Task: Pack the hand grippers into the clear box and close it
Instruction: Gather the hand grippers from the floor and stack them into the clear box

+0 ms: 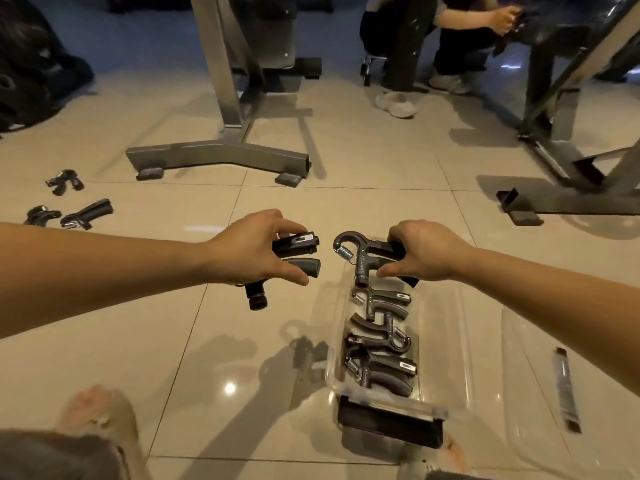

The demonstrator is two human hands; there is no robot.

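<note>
My left hand (258, 249) grips one black hand gripper (298, 252) by its two handles, held above the tiled floor to the left of the box. My right hand (420, 252) holds a second hand gripper (360, 256), spring end to the left, over the far end of the clear box (453, 341). Inside the open box lie three hand grippers (381, 337) in a row. The box's clear lid (540, 375) lies flat on the floor to its right, with a black latch (566, 389) on it. Another black latch (389, 424) hangs at the box's near end.
Three loose hand grippers (69, 206) lie on the floor at the far left. A grey metal machine base (218, 157) stands ahead, another frame (568, 202) at the right. A seated person's legs and shoes (396, 103) are beyond. My knees show at the bottom.
</note>
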